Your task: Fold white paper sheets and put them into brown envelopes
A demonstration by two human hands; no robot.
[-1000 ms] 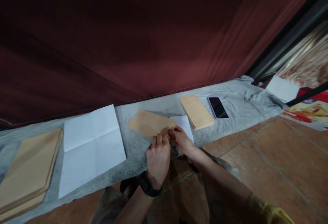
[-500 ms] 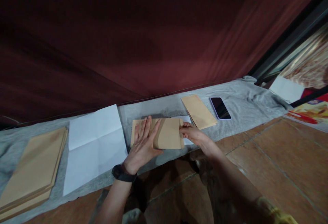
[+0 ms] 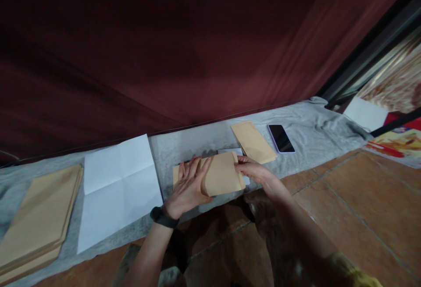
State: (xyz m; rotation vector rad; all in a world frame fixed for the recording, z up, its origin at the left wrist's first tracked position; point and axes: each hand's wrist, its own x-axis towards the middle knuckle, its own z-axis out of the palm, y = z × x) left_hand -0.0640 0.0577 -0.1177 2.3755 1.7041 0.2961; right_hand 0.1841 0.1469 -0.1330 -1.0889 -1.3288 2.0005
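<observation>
Tan envelope (image 3: 223, 174), grey cloth (image 3: 312, 133)

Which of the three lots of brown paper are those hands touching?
The middle lot: the left hand lies across it and the right hand is at its right end. Neither touches the far-left pile or the lot beside the phone.

Dark red drapery (image 3: 210, 68) hangs behind a worktop covered in grey cloth (image 3: 312, 125); dim light falls on terracotta floor tiles (image 3: 342, 190).

Matt paper envelope (image 3: 225, 175), wrinkled cloth (image 3: 312, 125)
</observation>
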